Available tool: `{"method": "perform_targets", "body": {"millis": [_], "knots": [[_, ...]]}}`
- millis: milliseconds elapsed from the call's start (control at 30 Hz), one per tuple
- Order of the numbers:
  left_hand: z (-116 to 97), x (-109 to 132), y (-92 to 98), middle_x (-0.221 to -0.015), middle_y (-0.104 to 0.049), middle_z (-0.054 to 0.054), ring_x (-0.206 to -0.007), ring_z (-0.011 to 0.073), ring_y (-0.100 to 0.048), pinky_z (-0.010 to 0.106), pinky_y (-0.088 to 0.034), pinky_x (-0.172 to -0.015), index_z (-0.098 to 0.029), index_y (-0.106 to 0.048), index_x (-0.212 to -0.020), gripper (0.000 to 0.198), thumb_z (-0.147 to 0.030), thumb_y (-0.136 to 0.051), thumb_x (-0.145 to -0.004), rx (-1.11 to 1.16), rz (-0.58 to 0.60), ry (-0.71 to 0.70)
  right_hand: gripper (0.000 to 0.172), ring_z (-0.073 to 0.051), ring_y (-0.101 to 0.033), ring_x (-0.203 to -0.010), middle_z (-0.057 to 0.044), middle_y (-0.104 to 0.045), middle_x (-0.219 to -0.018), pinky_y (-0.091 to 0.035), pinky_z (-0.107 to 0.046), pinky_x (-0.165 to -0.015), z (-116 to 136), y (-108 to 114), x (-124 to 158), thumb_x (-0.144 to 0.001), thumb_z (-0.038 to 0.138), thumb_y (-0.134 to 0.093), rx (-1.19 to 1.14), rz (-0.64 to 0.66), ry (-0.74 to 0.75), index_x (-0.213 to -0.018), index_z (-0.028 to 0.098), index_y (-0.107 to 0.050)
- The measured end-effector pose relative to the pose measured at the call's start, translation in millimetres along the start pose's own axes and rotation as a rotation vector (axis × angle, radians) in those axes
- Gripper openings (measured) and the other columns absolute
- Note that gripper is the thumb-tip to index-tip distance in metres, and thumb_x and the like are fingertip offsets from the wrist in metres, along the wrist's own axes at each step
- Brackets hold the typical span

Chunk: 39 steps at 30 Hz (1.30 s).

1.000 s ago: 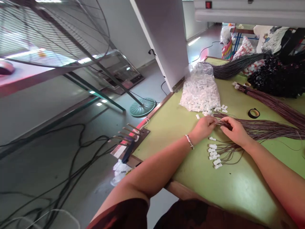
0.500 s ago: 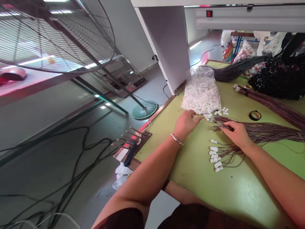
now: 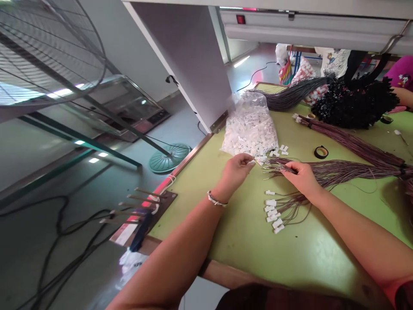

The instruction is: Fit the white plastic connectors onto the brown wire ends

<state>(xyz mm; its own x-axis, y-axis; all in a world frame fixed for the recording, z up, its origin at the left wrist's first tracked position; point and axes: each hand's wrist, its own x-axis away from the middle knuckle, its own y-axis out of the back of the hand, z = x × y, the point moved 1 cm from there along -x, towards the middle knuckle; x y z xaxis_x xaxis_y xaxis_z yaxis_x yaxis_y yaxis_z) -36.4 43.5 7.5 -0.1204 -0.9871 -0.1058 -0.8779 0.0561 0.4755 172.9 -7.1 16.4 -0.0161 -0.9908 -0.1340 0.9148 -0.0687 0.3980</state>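
My left hand (image 3: 238,171) is closed in a pinch on a small white connector housing (image 3: 251,162), in front of a clear plastic bag (image 3: 250,125) full of such housings. Fingers of my right hand (image 3: 298,174) are closed on the ends of some brown wires (image 3: 335,172) from a long bundle lying across the table. The metal-tipped ends point left toward my left hand, apart from it. Several wires with white connectors (image 3: 271,211) on their ends lie in a fanned row below my right hand. A few loose housings (image 3: 284,149) sit beside the bag.
On the green table (image 3: 238,241) are a black tape roll (image 3: 321,152), another brown wire bundle (image 3: 351,142), a dark wire bundle (image 3: 287,97) and a black sequined bag (image 3: 355,103). A pegged rack (image 3: 158,200) is at the left edge; a fan (image 3: 48,51) stands beyond. Another person's sleeve (image 3: 400,71) shows far right.
My left hand has drawn back slightly from the loose housings and now pinches one. My right hand still holds the wires. The camera view has turned to the right.
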Motion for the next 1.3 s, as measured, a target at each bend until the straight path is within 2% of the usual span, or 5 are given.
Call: {"method": "perform_targets", "body": {"millis": [133, 400, 733, 1067, 1300], "knots": [[-14.5, 18.9, -12.7, -0.061, -0.063, 0.001, -0.051, 0.0103, -0.055, 0.024, -0.046, -0.053, -0.013, -0.062, -0.085, 0.027, -0.033, -0.069, -0.070, 0.446, 0.172, 0.162, 0.015, -0.010, -0.038, -0.053, 0.003, -0.046, -0.056, -0.030, -0.023, -0.052, 1.1, 1.5, 1.7, -0.072, 0.029, -0.057, 0.019, 0.028, 0.032, -0.063, 0.017, -0.057], [-14.7, 26.1, -31.4, -0.079, -0.072, 0.007, -0.072, 0.0134, -0.066, 0.030, -0.052, -0.081, -0.011, -0.073, -0.083, 0.024, -0.027, -0.075, -0.066, 0.828, 0.325, 0.295, 0.008, -0.012, -0.046, -0.060, 0.001, -0.055, -0.061, -0.035, -0.024, -0.059, -1.5, 0.9, 2.6, -0.068, 0.021, -0.055, 0.117, 0.037, 0.115, -0.064, 0.017, -0.060], [-18.0, 27.0, -25.4, -0.075, -0.071, 0.006, -0.061, 0.0101, -0.065, 0.023, -0.052, -0.065, -0.010, -0.070, -0.085, 0.020, -0.020, -0.074, -0.068, 0.852, 0.382, 0.409, 0.009, -0.011, -0.042, -0.055, 0.002, -0.052, -0.057, -0.032, -0.024, -0.053, -1.8, -0.4, 3.1, -0.068, 0.025, -0.055, 0.111, 0.023, 0.089, -0.062, 0.017, -0.057], [-10.8, 25.0, -26.4, -0.075, -0.071, 0.009, -0.068, 0.0129, -0.067, 0.024, -0.052, -0.074, -0.007, -0.071, -0.083, 0.025, -0.029, -0.073, -0.071, 0.944, 0.421, 0.394, 0.007, -0.012, -0.047, -0.058, 0.002, -0.056, -0.060, -0.035, -0.024, -0.056, -3.3, -1.6, 3.2, -0.067, 0.022, -0.054, 0.177, 0.013, 0.091, -0.062, 0.018, -0.057], [-15.2, 27.1, -36.5, -0.060, -0.066, 0.001, -0.051, 0.0088, -0.061, 0.020, -0.050, -0.054, -0.010, -0.065, -0.076, 0.023, -0.028, -0.076, -0.068, 0.667, 0.365, 0.318, 0.009, -0.013, -0.050, -0.060, 0.000, -0.059, -0.061, -0.037, -0.024, -0.059, -5.8, -2.5, 3.6, -0.068, 0.021, -0.053, 0.204, 0.057, 0.119, -0.064, 0.017, -0.060]]}}
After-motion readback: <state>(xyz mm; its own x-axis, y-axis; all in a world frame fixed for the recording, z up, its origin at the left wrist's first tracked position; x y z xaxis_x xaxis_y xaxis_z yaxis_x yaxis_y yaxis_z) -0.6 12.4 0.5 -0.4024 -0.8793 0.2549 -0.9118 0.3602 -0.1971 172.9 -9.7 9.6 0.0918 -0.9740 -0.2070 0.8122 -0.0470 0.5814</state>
